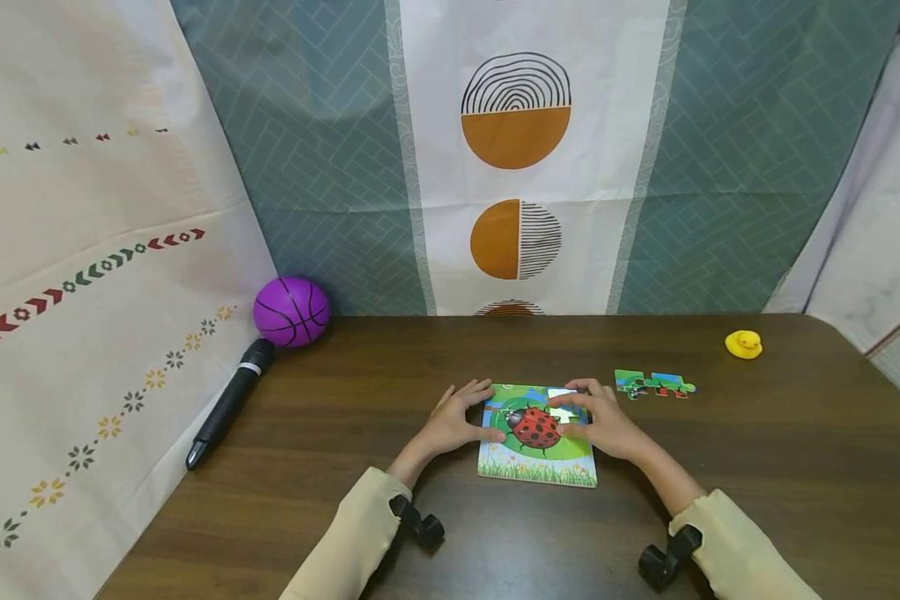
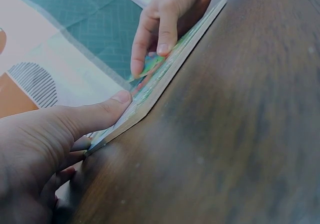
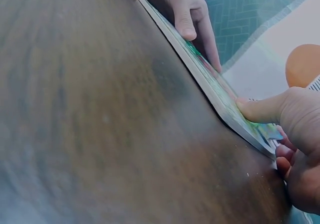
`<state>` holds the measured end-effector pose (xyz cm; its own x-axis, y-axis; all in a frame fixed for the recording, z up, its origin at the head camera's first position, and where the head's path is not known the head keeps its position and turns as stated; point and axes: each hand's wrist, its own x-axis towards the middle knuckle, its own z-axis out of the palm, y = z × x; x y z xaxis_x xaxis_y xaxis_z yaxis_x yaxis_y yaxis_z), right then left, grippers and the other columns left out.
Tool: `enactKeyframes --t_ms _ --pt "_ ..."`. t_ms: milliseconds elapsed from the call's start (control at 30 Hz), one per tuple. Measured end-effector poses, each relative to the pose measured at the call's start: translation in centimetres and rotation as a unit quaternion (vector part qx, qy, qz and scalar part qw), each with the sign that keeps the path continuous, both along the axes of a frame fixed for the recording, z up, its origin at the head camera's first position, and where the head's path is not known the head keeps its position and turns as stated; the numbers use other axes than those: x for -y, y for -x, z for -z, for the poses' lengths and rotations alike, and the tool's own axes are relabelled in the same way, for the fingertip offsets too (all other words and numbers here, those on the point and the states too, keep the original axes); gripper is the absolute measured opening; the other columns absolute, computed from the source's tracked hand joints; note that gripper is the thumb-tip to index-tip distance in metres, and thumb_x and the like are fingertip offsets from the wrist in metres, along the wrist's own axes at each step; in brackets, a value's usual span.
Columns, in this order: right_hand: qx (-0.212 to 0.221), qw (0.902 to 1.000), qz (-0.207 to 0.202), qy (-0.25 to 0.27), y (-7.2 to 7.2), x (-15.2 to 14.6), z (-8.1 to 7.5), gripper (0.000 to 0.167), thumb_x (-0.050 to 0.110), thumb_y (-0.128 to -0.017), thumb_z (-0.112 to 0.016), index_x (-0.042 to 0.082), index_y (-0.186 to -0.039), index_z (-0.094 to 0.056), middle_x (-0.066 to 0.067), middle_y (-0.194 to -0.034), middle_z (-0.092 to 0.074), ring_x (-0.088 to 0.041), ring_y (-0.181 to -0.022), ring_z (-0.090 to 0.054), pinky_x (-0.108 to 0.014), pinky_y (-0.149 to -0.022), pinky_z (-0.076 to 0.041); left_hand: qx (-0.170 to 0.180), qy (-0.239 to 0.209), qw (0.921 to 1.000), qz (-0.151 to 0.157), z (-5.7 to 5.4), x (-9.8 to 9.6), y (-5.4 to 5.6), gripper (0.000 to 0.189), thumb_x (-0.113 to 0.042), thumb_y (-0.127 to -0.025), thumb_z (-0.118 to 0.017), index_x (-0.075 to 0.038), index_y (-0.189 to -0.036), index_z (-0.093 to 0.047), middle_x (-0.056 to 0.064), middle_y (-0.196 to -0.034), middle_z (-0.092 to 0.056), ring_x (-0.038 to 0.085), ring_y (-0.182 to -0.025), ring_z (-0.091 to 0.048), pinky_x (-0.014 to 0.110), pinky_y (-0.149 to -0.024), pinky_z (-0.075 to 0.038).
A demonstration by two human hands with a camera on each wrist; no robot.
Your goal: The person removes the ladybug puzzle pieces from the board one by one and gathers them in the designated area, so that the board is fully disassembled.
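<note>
A flat jigsaw board (image 1: 532, 472) with a red ladybug picture lies on the brown table. My left hand (image 1: 452, 422) grips its left side, thumb on the picture and fingers along the edge. Over the board's right side, my right hand (image 1: 606, 421) pinches a small green and blue puzzle piece (image 2: 152, 63) between thumb and fingers; in the left wrist view the piece looks tilted. Near those fingers, a pale gap (image 1: 561, 400) shows in the picture's upper right. The right hand partly hides that side of the board.
Loose puzzle pieces (image 1: 632, 382) lie just beyond the right hand. A yellow rubber duck (image 1: 743, 344) sits at the back right. On the left are a purple ball (image 1: 292, 312) and a black microphone (image 1: 229, 405). Patterned cloths (image 1: 330, 167) hang behind the table.
</note>
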<state>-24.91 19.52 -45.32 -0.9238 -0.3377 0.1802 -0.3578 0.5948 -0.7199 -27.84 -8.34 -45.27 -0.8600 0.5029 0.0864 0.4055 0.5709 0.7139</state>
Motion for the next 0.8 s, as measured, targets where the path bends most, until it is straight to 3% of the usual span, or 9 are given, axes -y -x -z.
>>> enactKeyframes --t_ms 267,500,800 --pt "-0.004 0.9989 -0.009 0.045 0.08 0.29 0.13 0.030 0.011 -0.087 -0.073 0.006 -0.116 -0.068 -0.023 -0.132 -0.040 -0.042 -0.120 -0.044 -0.052 -0.093 -0.045 0.000 0.006 1.0000 -0.003 0.16 0.04 0.10 0.077 -0.030 -0.078 -0.082 -0.009 -0.144 -0.049 0.007 -0.157 -0.038 0.029 -0.151 -0.023 0.055 -0.124 -0.006" --pt "-0.002 0.9973 0.002 0.074 -0.05 0.43 -0.02 0.034 0.008 -0.085 -0.074 0.004 -0.118 -0.066 -0.024 -0.135 -0.041 -0.032 -0.105 -0.047 -0.030 -0.075 -0.038 0.002 0.003 1.0000 0.000 0.10 0.00 0.10 0.076 -0.029 -0.079 -0.082 -0.008 -0.144 -0.049 0.007 -0.157 -0.038 0.028 -0.152 -0.023 0.055 -0.124 -0.005" --pt "0.004 0.9972 0.016 0.073 0.08 0.39 0.48 0.036 0.007 -0.083 -0.076 0.005 -0.117 -0.066 -0.021 -0.135 -0.043 -0.020 -0.088 -0.042 -0.025 -0.068 -0.035 0.000 0.006 1.0000 -0.002 0.15 0.03 0.09 0.076 -0.030 -0.078 -0.082 -0.008 -0.144 -0.050 0.007 -0.157 -0.039 0.028 -0.151 -0.024 0.055 -0.124 -0.006"
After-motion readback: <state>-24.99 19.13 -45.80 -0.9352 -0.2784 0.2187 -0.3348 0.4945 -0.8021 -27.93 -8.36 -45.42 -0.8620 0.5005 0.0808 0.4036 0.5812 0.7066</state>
